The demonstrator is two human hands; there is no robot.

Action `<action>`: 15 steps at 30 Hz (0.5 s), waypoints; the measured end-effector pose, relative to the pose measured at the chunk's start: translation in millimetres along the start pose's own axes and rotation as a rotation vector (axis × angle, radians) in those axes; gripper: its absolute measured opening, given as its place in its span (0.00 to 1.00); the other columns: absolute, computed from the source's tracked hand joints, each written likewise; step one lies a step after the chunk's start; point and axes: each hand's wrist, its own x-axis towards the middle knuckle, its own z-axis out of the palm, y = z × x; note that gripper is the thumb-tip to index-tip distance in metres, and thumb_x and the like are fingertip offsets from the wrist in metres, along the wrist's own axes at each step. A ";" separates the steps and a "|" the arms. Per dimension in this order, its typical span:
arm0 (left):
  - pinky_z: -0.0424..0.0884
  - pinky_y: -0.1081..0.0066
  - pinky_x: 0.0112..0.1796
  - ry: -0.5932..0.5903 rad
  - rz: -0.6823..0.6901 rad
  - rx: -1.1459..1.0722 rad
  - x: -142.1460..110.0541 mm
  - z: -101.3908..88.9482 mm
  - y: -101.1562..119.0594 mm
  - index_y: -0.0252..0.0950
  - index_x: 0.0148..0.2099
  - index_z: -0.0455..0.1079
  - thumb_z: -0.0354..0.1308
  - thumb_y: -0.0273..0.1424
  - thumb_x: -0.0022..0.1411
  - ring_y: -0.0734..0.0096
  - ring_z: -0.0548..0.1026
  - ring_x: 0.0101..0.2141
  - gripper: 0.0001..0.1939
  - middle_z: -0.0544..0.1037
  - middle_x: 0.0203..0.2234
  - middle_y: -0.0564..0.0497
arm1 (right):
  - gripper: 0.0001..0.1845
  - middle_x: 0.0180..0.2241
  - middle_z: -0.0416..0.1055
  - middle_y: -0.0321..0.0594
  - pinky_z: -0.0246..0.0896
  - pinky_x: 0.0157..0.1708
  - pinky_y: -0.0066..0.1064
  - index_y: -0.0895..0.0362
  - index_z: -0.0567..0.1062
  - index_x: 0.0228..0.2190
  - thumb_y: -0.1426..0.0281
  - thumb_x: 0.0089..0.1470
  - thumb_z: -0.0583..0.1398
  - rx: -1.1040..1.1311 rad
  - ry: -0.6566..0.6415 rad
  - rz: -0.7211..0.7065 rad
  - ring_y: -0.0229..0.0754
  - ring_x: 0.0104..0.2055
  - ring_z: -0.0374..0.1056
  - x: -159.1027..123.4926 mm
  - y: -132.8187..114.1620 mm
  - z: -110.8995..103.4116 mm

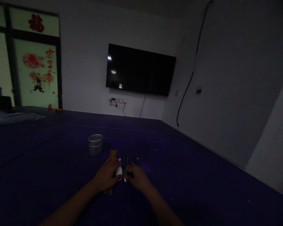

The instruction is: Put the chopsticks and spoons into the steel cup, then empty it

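My left hand reaches over a row of wooden chopsticks and has its thumb and fingers closed about a white spoon. The chopsticks lie under this hand, their ends showing above and below it. Just to the right, my right hand pinches a metal spoon, whose bowl points toward me. A second thin dark utensil shows beyond the right hand; its kind is too dim to tell. Up and left of the hands stands an open metal cup.
A purple mat surface spreads around the hands, with small white bits scattered to the right. Plastic wrapping and small orange items lie far left. A television hangs on the wall, and a black cable runs down beside it.
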 end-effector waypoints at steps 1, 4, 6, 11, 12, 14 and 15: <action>0.50 0.50 0.58 0.000 0.003 0.004 0.1 0.2 0.0 0.38 0.58 0.61 0.54 0.36 0.56 0.55 0.59 0.59 0.27 0.65 0.58 0.43 | 0.17 0.48 0.72 0.42 0.44 0.60 0.39 0.53 0.78 0.37 0.78 0.43 0.62 0.006 -0.001 -0.010 0.46 0.52 0.66 -0.1 0.1 0.0; 0.50 0.51 0.59 -0.002 -0.005 0.012 0.3 1.9 -1.1 0.37 0.59 0.61 0.54 0.36 0.56 0.56 0.59 0.59 0.28 0.65 0.57 0.43 | 0.17 0.49 0.71 0.42 0.44 0.60 0.37 0.54 0.78 0.39 0.77 0.43 0.63 0.013 0.000 -0.026 0.46 0.53 0.65 -0.4 1.4 1.5; 0.49 0.51 0.59 0.000 -0.002 0.015 0.2 3.3 -2.6 0.38 0.59 0.61 0.54 0.36 0.55 0.56 0.59 0.59 0.28 0.65 0.57 0.44 | 0.20 0.50 0.71 0.44 0.45 0.60 0.37 0.55 0.77 0.42 0.76 0.43 0.63 0.000 0.000 -0.012 0.47 0.54 0.63 -0.3 2.6 2.7; 0.49 0.53 0.59 0.018 0.019 0.029 -0.6 5.9 -6.7 0.39 0.60 0.59 0.52 0.38 0.58 0.58 0.59 0.59 0.27 0.64 0.58 0.44 | 0.22 0.53 0.68 0.43 0.53 0.54 0.37 0.54 0.72 0.49 0.75 0.50 0.57 -0.098 0.056 0.126 0.48 0.57 0.59 -0.5 6.4 -3.7; 0.50 0.53 0.59 0.028 0.020 0.028 -0.6 6.2 -7.4 0.39 0.60 0.59 0.50 0.39 0.59 0.59 0.59 0.59 0.27 0.64 0.58 0.44 | 0.23 0.53 0.68 0.44 0.54 0.53 0.36 0.54 0.72 0.49 0.76 0.51 0.55 -0.141 0.057 0.167 0.47 0.57 0.60 -1.2 7.2 -7.0; 0.50 0.54 0.59 0.054 0.006 0.021 -0.1 6.9 -8.8 0.38 0.61 0.58 0.46 0.39 0.62 0.60 0.60 0.59 0.26 0.63 0.59 0.44 | 0.23 0.52 0.68 0.46 0.56 0.50 0.34 0.55 0.72 0.48 0.78 0.50 0.54 -0.234 0.026 0.242 0.47 0.55 0.62 -3.3 8.9 -14.3; 0.51 0.55 0.59 0.070 -0.012 0.018 0.2 7.3 -9.6 0.38 0.61 0.58 0.44 0.38 0.64 0.62 0.60 0.59 0.25 0.63 0.59 0.45 | 0.22 0.51 0.69 0.48 0.57 0.49 0.35 0.56 0.73 0.47 0.78 0.49 0.55 -0.262 0.007 0.265 0.48 0.54 0.63 -4.7 9.7 -17.5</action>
